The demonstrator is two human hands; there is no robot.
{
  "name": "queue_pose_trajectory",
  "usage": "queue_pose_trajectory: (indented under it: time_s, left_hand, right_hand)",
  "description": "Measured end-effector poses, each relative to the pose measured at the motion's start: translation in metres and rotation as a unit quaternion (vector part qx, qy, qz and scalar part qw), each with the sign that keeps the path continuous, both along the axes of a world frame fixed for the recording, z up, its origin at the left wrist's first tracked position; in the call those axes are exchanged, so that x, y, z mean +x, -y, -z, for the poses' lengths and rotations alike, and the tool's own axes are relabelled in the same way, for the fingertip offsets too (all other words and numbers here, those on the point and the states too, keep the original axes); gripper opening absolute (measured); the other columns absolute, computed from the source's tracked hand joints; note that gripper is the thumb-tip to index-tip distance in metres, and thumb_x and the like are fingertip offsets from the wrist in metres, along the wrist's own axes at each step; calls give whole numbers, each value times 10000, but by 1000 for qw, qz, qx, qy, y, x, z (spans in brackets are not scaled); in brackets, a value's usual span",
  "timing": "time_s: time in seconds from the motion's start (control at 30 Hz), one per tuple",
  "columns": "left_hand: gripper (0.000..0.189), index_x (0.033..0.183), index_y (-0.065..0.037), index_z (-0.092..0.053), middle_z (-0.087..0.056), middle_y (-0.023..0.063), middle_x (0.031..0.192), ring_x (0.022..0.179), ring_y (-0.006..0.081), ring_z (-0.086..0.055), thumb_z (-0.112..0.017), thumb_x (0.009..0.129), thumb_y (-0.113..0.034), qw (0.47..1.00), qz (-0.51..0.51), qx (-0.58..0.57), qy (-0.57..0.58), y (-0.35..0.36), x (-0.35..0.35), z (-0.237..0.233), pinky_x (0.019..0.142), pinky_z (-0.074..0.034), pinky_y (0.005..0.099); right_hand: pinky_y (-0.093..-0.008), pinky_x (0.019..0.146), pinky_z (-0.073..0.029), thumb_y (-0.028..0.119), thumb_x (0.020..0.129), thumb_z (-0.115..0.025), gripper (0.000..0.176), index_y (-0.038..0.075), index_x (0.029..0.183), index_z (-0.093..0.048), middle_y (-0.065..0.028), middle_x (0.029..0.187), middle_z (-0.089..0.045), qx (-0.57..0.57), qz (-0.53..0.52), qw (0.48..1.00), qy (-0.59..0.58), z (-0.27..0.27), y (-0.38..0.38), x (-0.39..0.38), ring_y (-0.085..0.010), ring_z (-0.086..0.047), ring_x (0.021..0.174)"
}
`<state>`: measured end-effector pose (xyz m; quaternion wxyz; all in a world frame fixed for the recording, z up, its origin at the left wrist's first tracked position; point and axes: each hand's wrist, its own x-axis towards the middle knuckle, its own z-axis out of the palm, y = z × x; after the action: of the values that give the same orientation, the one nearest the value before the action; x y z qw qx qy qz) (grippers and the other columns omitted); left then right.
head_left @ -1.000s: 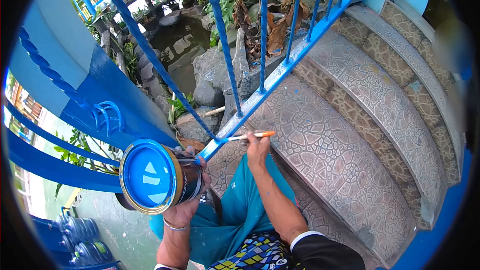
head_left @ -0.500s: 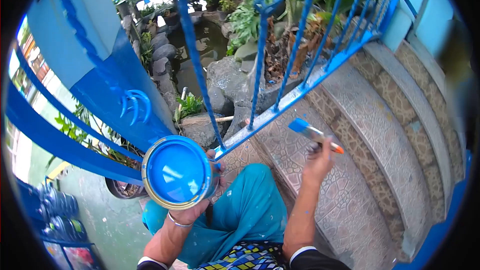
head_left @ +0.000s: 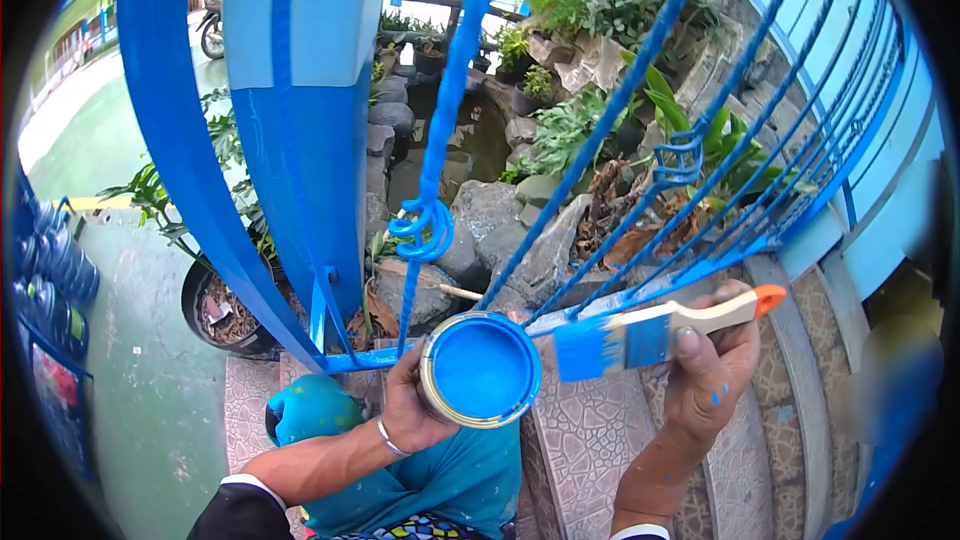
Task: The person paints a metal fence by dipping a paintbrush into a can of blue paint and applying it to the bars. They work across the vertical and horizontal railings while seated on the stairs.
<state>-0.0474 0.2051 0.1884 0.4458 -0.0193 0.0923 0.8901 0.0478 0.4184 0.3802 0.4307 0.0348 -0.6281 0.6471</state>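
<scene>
In my left hand [head_left: 412, 408] is an open can of blue paint [head_left: 484, 370], held low in front of my knees with its top facing up. A paintbrush [head_left: 690, 325] with a pale handle and orange tip is gripped by my right hand [head_left: 712, 370]. Its blue, wet-looking bristles point left, to the right of the can and apart from it. Blue paint spots mark that hand. Just beyond the can stands the blue metal railing [head_left: 350, 358] with its twisted bars, one bearing a curled ornament [head_left: 424, 230].
A blue post [head_left: 310, 160] and curved blue bar stand left, beside a potted plant [head_left: 230, 315]. Behind the railing lie a small pond [head_left: 455, 135], rocks and plants. Patterned steps [head_left: 600, 440] curve up on the right. Water bottles [head_left: 50, 290] stand far left.
The view has turned, bringing the railing's left end closer. The can has moved right and away from my body. My right hand has risen and moved right, bringing the brush nearer the camera.
</scene>
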Motion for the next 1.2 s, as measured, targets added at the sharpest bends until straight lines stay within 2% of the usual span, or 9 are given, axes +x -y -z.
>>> queue_pose_trajectory:
  time_s: [0.1, 0.2, 0.3, 0.53, 0.63, 0.73, 0.97, 1.03, 1.2]
  left_hand:
    - [820, 1503, -105, -512, -502, 148, 1557, 1421, 369, -481, -631, 884, -629, 1000, 8, -9, 3, -4, 0, 5, 1196, -371, 567]
    - [749, 1482, -95, -532, -534, 148, 1529, 1399, 352, -513, -607, 919, -583, 1000, 15, 18, 16, -2, 2, 2, 1194, -375, 563]
    - [658, 1446, -66, -561, -587, 157, 1481, 1353, 339, -570, -538, 991, -540, 998, 14, 38, 38, 1, 3, 0, 1178, -406, 546]
    - [659, 1450, -63, -554, -592, 166, 1472, 1338, 341, -584, -520, 1002, -545, 998, 20, 36, 45, 7, 3, -1, 1174, -417, 537]
    - [653, 1442, -66, -565, -594, 162, 1471, 1336, 338, -586, -520, 1001, -546, 998, 16, 28, 47, 7, 2, -3, 1175, -415, 533]
    - [646, 1431, -75, -580, -596, 154, 1473, 1342, 335, -582, -528, 995, -549, 999, 11, 21, 41, 6, 2, -1, 1184, -403, 531]
    - [680, 1443, -92, -579, -584, 143, 1492, 1387, 342, -537, -571, 963, -573, 999, 17, 27, 40, 3, 2, 1, 1210, -356, 544]
    - [737, 1493, -106, -520, -525, 148, 1540, 1410, 354, -504, -570, 941, -591, 1000, 15, 13, 23, 2, 1, 2, 1213, -350, 564]
    - [830, 1528, -144, -482, -487, 140, 1571, 1427, 364, -479, -604, 891, -663, 1000, 12, -26, -11, 2, 2, -1, 1196, -365, 591]
  right_hand:
    - [-258, 681, -571, 6, 800, -857, 455, 1, 1165, -585, -118, 955, -729, 34, -67, 989, 130, -33, 44, -11, -153, -723, 794]
    - [-263, 609, -569, 79, 823, -873, 363, -9, 1088, -641, -61, 816, -749, 259, -58, 948, 177, -24, 50, -33, -112, -723, 686]
    - [-264, 591, -563, 110, 835, -866, 352, -3, 1084, -644, -68, 786, -744, 378, -46, 902, 204, -26, 61, -41, -114, -724, 656]
    - [-300, 611, -587, 108, 836, -848, 313, 5, 1062, -656, -87, 789, -748, 421, -64, 878, 220, -18, 69, -48, -160, -750, 665]
    - [-266, 642, -578, 52, 806, -862, 369, -28, 1093, -644, -90, 829, -741, 399, -73, 880, 246, -20, 69, -45, -123, -721, 726]
    - [-295, 622, -590, 84, 835, -851, 304, -21, 1045, -657, -101, 832, -761, 346, -45, 918, 189, -19, 59, -40, -140, -750, 723]
    - [-241, 578, -514, 29, 858, -804, 250, -3, 1022, -619, -41, 788, -691, 141, -61, 973, 174, -1, 41, -34, -81, -653, 676]
    - [-230, 571, -488, 23, 865, -790, 239, 8, 1015, -605, -21, 777, -669, 87, -63, 977, 182, -1, 41, -33, -61, -619, 666]
    - [-250, 605, -496, 28, 858, -792, 244, 4, 1002, -596, -41, 808, -665, 185, -18, 948, 259, -1, 18, -30, -74, -622, 702]
